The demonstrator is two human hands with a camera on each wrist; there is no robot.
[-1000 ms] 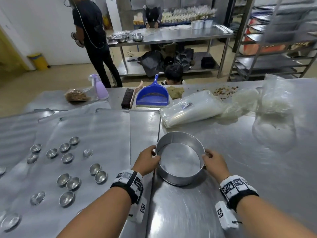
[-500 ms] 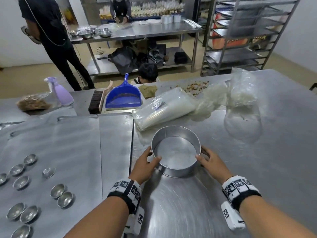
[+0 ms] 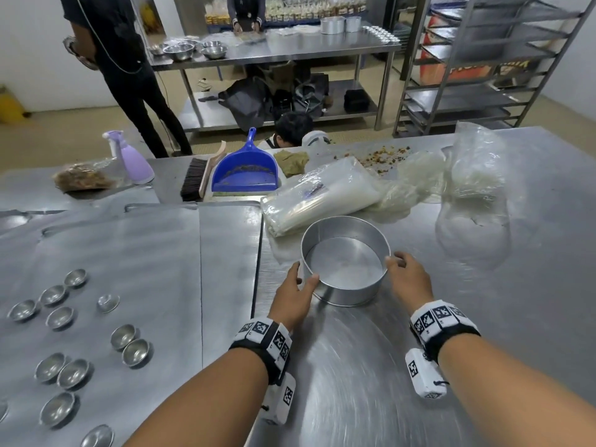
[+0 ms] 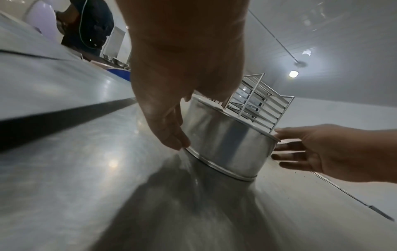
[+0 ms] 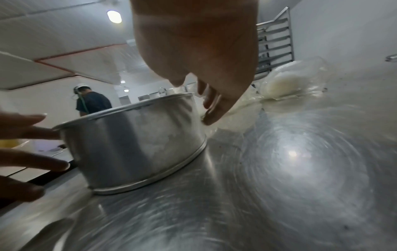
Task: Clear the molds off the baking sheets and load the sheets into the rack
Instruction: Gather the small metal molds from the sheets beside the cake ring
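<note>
While the round metal pan (image 3: 345,259) stands upright on the bench (image 3: 371,366), just right of the baking sheets (image 3: 129,269), both hands flank it. The left hand (image 3: 292,290) has its thumb hooked over the near-left rim and its fingers (image 4: 171,135) spread down the outer wall. The right hand (image 3: 408,277) lies at the right wall with its fingers (image 4: 287,147) nearly straight; whether they press the metal or sit just off it I cannot tell.

The small molds (image 3: 93,343) lie scattered over the near-left sheets, none in the pan, so I judge the clearing has barely begun. The rack (image 3: 490,59) stands far right, well apart from the bench.

Risks, as I judge them:
- The pan's far-left side touches the plastic bags (image 3: 322,195); pushed further, it could ride onto them and tip.
- With one thumb on the rim and an uncertain right-hand hold, a lift might tilt the pan.
- Sliding it left, it could catch on the raised sheet edge.
- Loose molds could roll or scatter if a sheet is nudged.

Readable writing: only square black-and-white marker patterns on the wristbands (image 3: 442,317). A red panel with lettering behind the rack is too blurred to read.
</note>
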